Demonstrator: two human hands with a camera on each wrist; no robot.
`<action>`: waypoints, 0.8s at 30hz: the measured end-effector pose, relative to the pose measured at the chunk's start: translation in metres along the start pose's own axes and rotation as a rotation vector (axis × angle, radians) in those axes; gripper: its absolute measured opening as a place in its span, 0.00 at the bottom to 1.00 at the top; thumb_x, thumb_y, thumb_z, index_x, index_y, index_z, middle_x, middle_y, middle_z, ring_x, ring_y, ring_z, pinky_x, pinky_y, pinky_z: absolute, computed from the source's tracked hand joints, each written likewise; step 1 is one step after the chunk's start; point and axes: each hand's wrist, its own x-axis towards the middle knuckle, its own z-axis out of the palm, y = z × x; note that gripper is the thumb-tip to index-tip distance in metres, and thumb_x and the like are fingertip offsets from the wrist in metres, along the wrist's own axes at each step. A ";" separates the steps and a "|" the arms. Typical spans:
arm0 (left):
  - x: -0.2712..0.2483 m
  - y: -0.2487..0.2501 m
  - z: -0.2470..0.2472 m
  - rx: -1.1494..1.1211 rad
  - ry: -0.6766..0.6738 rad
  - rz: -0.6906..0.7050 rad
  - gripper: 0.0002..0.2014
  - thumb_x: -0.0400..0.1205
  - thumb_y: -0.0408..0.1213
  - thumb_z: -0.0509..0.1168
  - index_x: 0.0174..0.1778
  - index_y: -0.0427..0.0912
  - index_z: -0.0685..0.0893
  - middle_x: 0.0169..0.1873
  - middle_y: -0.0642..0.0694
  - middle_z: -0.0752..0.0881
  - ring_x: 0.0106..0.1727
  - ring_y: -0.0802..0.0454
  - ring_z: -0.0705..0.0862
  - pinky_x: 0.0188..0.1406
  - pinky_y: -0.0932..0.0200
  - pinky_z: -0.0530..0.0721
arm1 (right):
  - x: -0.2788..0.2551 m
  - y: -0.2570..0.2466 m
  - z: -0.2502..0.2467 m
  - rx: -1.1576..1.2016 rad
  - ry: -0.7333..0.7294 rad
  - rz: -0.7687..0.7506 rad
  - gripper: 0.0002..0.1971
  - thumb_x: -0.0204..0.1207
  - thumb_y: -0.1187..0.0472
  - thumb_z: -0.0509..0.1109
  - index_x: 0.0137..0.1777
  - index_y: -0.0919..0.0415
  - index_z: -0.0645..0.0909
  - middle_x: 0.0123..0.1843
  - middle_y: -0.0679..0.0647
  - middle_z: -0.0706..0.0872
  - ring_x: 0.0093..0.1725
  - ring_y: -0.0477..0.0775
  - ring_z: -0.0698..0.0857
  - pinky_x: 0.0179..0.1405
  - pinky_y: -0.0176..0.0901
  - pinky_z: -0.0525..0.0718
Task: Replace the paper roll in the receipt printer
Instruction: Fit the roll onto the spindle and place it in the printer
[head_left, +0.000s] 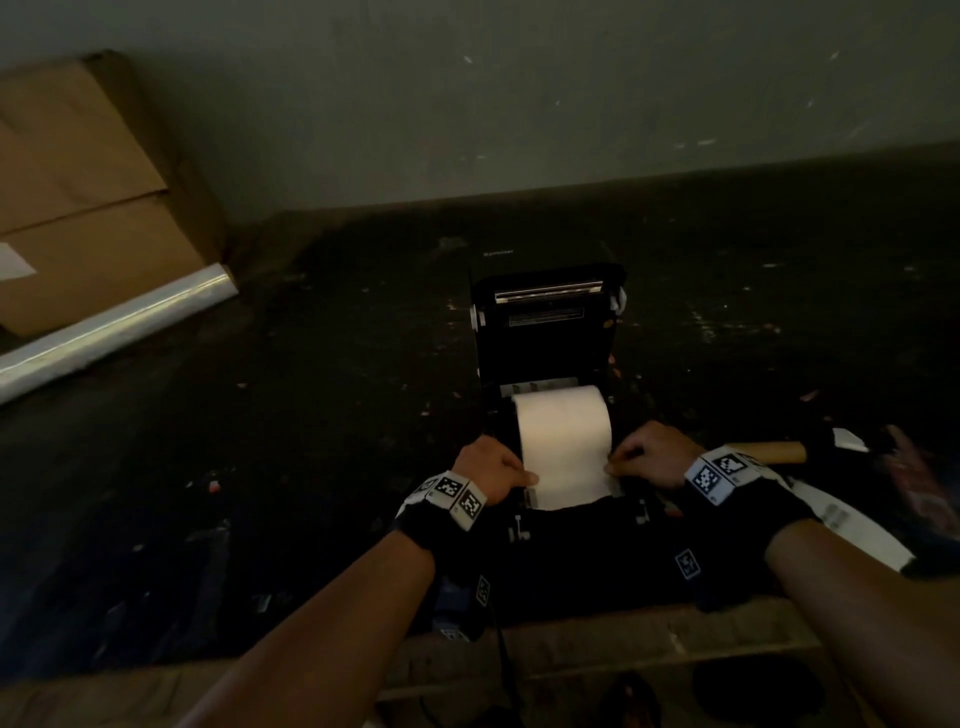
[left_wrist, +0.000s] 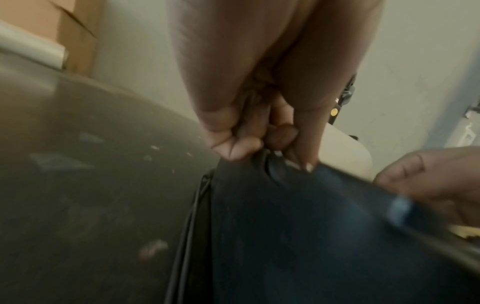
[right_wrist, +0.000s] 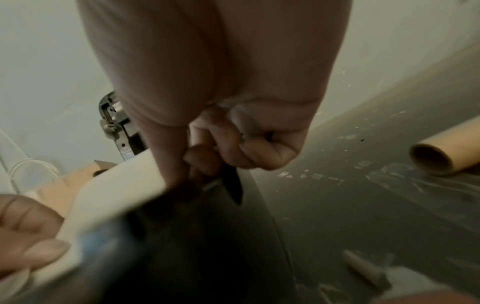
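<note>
A black receipt printer (head_left: 545, 332) stands on the dark table with its lid raised. A white paper roll (head_left: 563, 415) sits in its bay, and its loose paper strip (head_left: 566, 478) is drawn forward over the front edge. My left hand (head_left: 491, 462) pinches the strip's left edge and my right hand (head_left: 647, 454) pinches its right edge. In the left wrist view the left hand (left_wrist: 259, 144) has curled fingers at the printer's black front (left_wrist: 298, 216). In the right wrist view the right hand (right_wrist: 202, 160) grips the paper strip (right_wrist: 116, 195).
A cardboard box (head_left: 88, 197) and a long film-wrapped roll (head_left: 114, 327) lie at the far left. A brown cardboard tube (head_left: 769, 452) (right_wrist: 441, 152) lies right of the printer, beside white paper (head_left: 852, 525). The table's wooden front edge (head_left: 623, 644) is near me.
</note>
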 end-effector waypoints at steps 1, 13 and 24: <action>0.000 0.001 -0.001 0.009 -0.011 -0.001 0.16 0.76 0.43 0.71 0.53 0.35 0.89 0.55 0.37 0.89 0.58 0.42 0.85 0.49 0.63 0.76 | 0.000 0.000 0.001 -0.014 0.000 -0.006 0.12 0.73 0.55 0.71 0.51 0.60 0.88 0.56 0.55 0.89 0.52 0.48 0.83 0.54 0.36 0.74; 0.002 0.003 -0.004 0.055 -0.067 -0.003 0.18 0.75 0.43 0.71 0.54 0.33 0.88 0.57 0.38 0.88 0.60 0.42 0.84 0.54 0.60 0.78 | 0.001 0.001 -0.001 0.030 0.028 0.014 0.10 0.70 0.54 0.74 0.47 0.59 0.90 0.52 0.56 0.90 0.51 0.51 0.85 0.54 0.41 0.77; -0.004 0.009 -0.005 0.167 -0.074 0.047 0.19 0.76 0.45 0.70 0.52 0.32 0.88 0.54 0.35 0.89 0.57 0.39 0.85 0.38 0.63 0.76 | -0.040 -0.013 0.000 -0.173 0.069 -0.222 0.14 0.70 0.52 0.73 0.55 0.53 0.85 0.43 0.44 0.81 0.41 0.38 0.78 0.39 0.22 0.72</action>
